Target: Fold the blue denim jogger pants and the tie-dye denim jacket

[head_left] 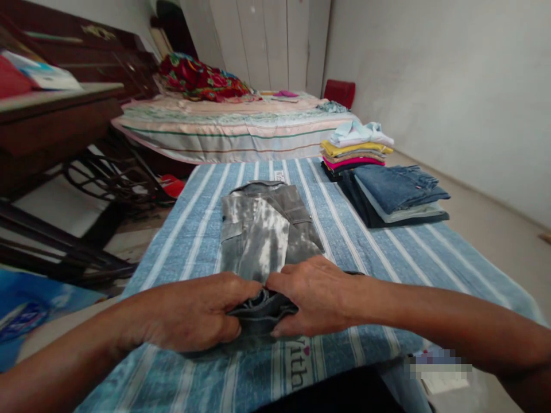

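A grey denim jacket (269, 229) with whitish faded patches lies on a blue-and-white striped cloth (172, 252). Its collar points away from me, and one sleeve lies folded down across its front. At the near end the fabric is bunched up. My left hand (193, 310) grips that bunched edge from the left, thumb on top. From the other side my right hand (314, 292) pinches the same edge, close to the left thumb. Some of the fingers are hidden under the fabric.
To the right stand folded jeans (391, 189) and, behind them, a stack of folded tops (355, 149). Farther back is a bed (224, 135) with a red floral blanket (202, 77). A wooden sewing table (55, 123) stands at the left. A white wall (451, 74) rises on the right.
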